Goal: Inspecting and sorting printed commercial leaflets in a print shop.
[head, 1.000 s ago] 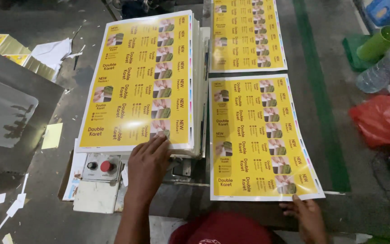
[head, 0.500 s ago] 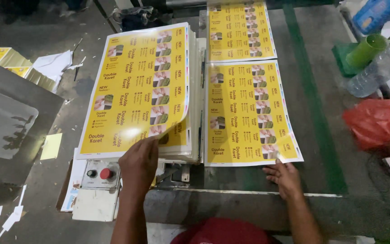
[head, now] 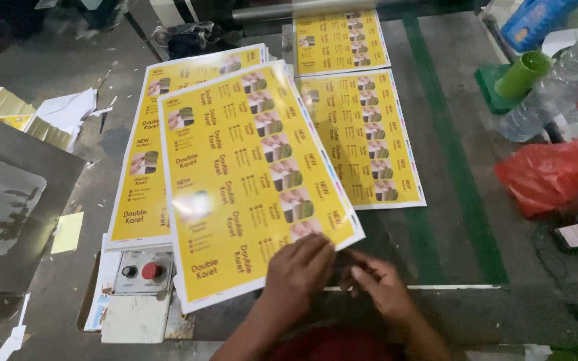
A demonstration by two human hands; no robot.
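At the far left lies a grey board (head: 8,200) with paper scraps (head: 55,113) above it, much as a second ago. Next comes the stack (head: 143,180) of yellow printed sheets, with a small control box (head: 143,271) bearing a red button at its near edge.

What is new is the top sheet (head: 249,180): a second ago it lay flat on the stack under the left hand, half a second ago its corner was curling up, and now it is lifted clear and swung across, tilted, with its near right corner over the bench (head: 463,200). The left hand (head: 297,271) has moved right with it and pinches that near edge, thumb below, fingers on top. The right hand (head: 381,286), which was pressing the flat sheet (head: 362,134) further right, has come in beside the left and is at the same corner; whether its grip has closed on the paper I cannot tell.

So, by my judgement, one sheet is separated from the stack and in transit toward the bench. At the right sit a green cup (head: 523,73), a plastic bottle (head: 556,87) and a red bag (head: 550,174), undisturbed.
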